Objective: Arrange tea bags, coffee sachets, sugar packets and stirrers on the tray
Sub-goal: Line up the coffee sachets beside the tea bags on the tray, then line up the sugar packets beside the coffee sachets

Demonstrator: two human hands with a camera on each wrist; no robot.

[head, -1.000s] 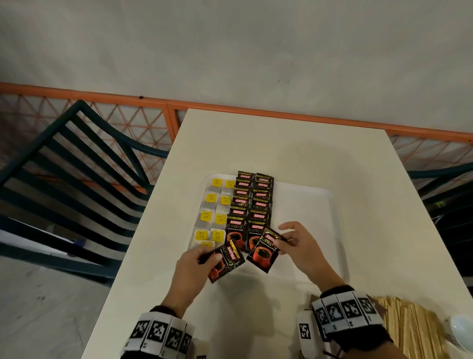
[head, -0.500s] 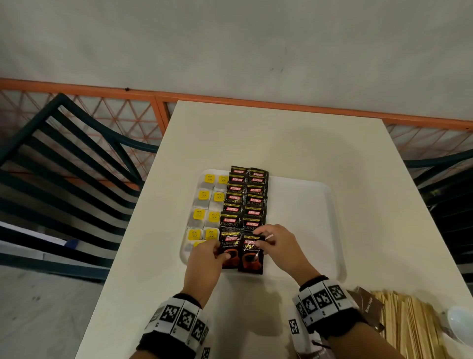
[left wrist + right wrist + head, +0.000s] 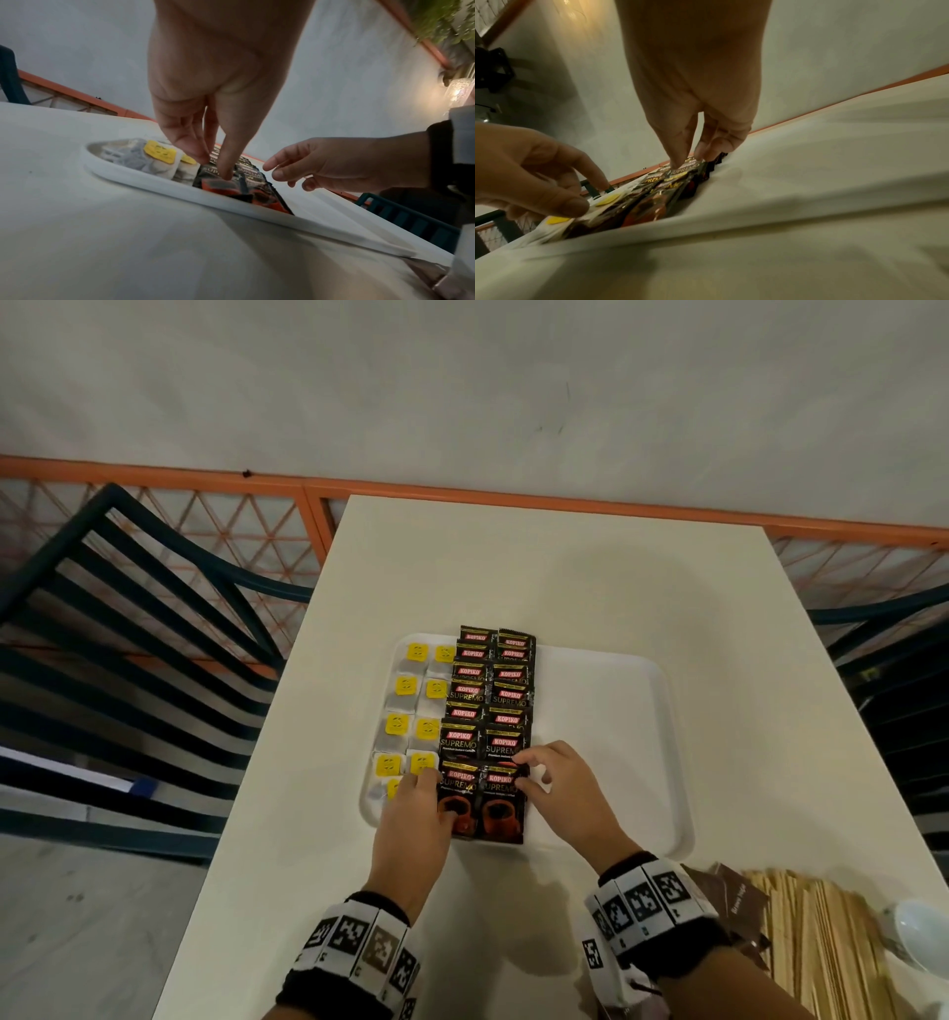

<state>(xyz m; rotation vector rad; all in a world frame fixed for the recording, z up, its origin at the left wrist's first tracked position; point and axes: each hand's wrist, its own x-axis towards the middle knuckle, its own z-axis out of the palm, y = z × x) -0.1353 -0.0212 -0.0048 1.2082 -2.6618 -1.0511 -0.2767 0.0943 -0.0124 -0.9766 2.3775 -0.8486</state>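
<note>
A white tray (image 3: pixel 662 762) lies on the cream table (image 3: pixel 565 567). Its left side holds two columns of tea bags (image 3: pixel 405 685) with yellow tags, and beside them two columns of overlapping black coffee sachets (image 3: pixel 488 695). The two nearest sachets (image 3: pixel 482 809) lie flat side by side at the tray's front edge. My left hand (image 3: pixel 429 783) presses the left one with straight thumb and fingertips (image 3: pixel 226 174). My right hand (image 3: pixel 529 773) touches the right one's top right corner with its fingertips (image 3: pixel 680 162); nothing is pinched between them.
Wooden stirrers (image 3: pixel 832 942) lie in a pile at the table's near right corner, with brown packets (image 3: pixel 734 896) and a white dish (image 3: pixel 924 932) beside them. Dark green chairs (image 3: pixel 128 634) stand on both sides. An orange railing (image 3: pixel 462 490) runs behind the table.
A second ago each hand held a tilted sachet at the tray's front. Both sachets now lie flat at the near end of the columns, and the fingers only rest on them.
</note>
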